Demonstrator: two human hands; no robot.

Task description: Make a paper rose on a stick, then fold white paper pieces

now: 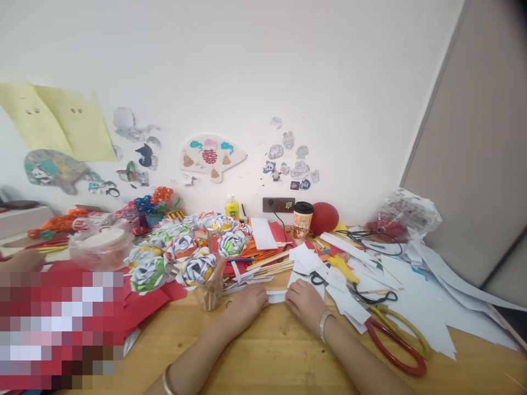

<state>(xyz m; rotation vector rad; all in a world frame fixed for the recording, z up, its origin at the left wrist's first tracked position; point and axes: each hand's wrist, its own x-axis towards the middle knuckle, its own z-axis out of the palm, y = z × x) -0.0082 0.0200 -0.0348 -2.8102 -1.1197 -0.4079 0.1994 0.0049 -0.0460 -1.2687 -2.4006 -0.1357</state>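
My left hand and my right hand rest on the wooden table, knuckles up, fingers curled down. Between them lies a small strip of white paper, pinched at each end by one hand. A bangle sits on each wrist. Just left of my left hand stands a bunch of folded paper flowers on wooden sticks.
Large scissors with red and yellow handles lie to the right among white paper scraps. A yellow glue gun, a paper cup, a red ball, red paper sheets and a plastic tub crowd the back.
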